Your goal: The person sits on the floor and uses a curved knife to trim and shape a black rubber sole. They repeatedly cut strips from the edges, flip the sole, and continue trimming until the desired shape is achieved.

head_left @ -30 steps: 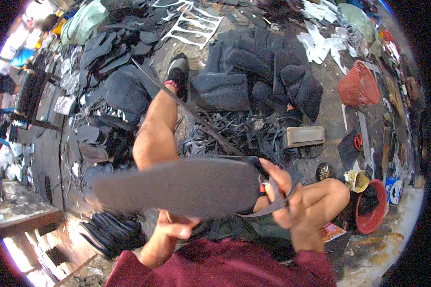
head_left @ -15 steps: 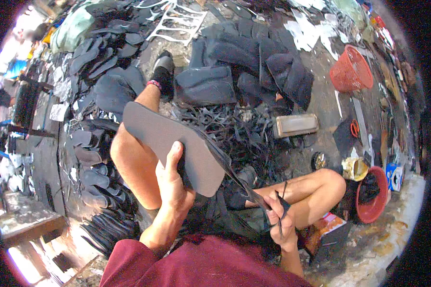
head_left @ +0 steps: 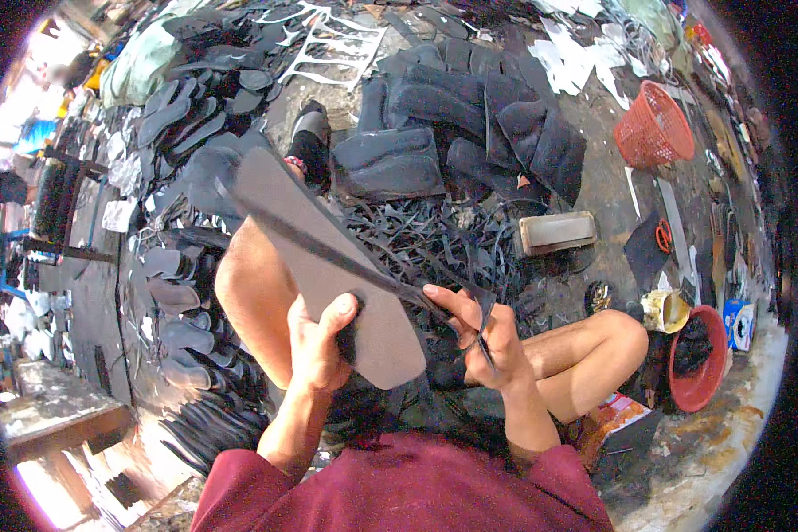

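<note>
My left hand point(head_left: 321, 352) is closed on the heel end of a grey shoe sole point(head_left: 383, 330), thumb on its upper face. The sole is tilted, its toe end pointing away to the left over my bent leg. Pinched in my right hand point(head_left: 495, 348), beside the sole, is a long dark trimming strip point(head_left: 350, 262). It lies across the sole's face in this view and is smeared by motion at its far end. A thin dark pointed piece point(head_left: 485, 326) also sticks out between my right fingers; its kind is unclear.
Black offcuts point(head_left: 430, 235) heap beyond my legs, with moulded black sheets point(head_left: 386, 164) behind. Stacked soles point(head_left: 182, 297) line the left. At right are a whetstone-like block point(head_left: 557, 232), red-handled scissors point(head_left: 663, 235), a red basket point(head_left: 654, 124) and a red tub point(head_left: 702, 390).
My right hand has moved up and left toward the sole, swinging the strip from along the sole's edge to across its face. The sole has turned slightly in my left hand.
</note>
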The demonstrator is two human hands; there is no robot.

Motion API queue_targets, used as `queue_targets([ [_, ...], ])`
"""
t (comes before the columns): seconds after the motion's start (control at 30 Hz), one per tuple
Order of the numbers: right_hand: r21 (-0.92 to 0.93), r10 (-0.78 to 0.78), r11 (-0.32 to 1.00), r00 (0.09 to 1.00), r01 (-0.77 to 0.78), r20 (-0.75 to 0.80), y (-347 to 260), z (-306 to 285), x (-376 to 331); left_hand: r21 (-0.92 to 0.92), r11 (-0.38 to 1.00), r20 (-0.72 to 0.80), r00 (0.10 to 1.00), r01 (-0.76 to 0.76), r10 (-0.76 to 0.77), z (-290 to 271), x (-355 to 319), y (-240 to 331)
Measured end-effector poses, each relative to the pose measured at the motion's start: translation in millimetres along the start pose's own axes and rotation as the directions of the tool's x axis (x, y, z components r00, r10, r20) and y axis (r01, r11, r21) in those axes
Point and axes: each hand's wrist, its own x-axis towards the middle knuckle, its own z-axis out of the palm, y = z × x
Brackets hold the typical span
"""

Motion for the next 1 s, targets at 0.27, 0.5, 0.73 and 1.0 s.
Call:
queue_targets([
  [0.27, 0.105, -0.064, 0.99, 0.971, 0.09, -0.232, 3.9, 10.0, 7.3, 0.323, 0.946, 0.041, 0.999, -0.021, 0.009, -4.7, -17.0, -8.7],
  [0.5, 0.687, 0.48, 0.685, 0.859, -0.243, -0.175, -11.0, 9.8, 11.4, 0.315, 0.305, 0.627, 0.438, -0.899, 0.644, -18.6, 40.4, 2.4],
  [0.73, 0.77, 0.656, 0.608, 0.668, -0.191, -0.352, 8.0, -9.9, 48.0, 0.035, 0.995, 0.339, 0.935, 0.094, -0.101, -22.6, 3.1, -18.7],
  [1.0, 0.704, 0.724, 0.651, 0.512, -0.285, -0.463, 40.1, -19.8, 14.2, 0.139, 0.893, 0.433, 0.785, 0.429, -0.444, -24.1, -9.6, -10.3],
])
